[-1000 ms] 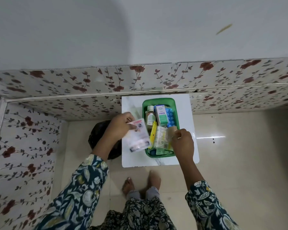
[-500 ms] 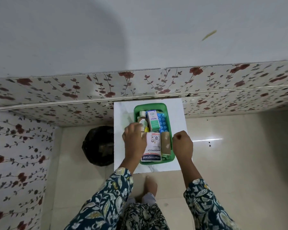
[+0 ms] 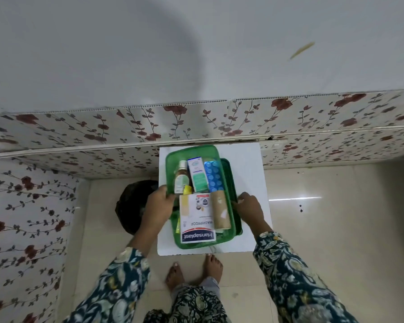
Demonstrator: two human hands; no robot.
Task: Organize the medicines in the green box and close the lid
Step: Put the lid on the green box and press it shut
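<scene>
Since the previous frame the left hand point(image 3: 158, 207) has left the medicines and now grips the left rim of the green plastic box point(image 3: 191, 152), shifting it off the green lid point(image 3: 231, 183) that peeks out beneath on the right, where the right hand point(image 3: 247, 207) pinches the lid's edge. Risk, as I judge it: the white Hansaplast carton point(image 3: 197, 220) and tan roll point(image 3: 221, 212) lie high and could block closing. Everything rests on a small white table point(image 3: 247, 164) over glossy cream floor tiles point(image 3: 324, 229), against floral wall panels point(image 3: 196, 123).

Medicines point(image 3: 198, 213) lie in box point(image 3: 191, 151), on table point(image 3: 247, 159).
</scene>
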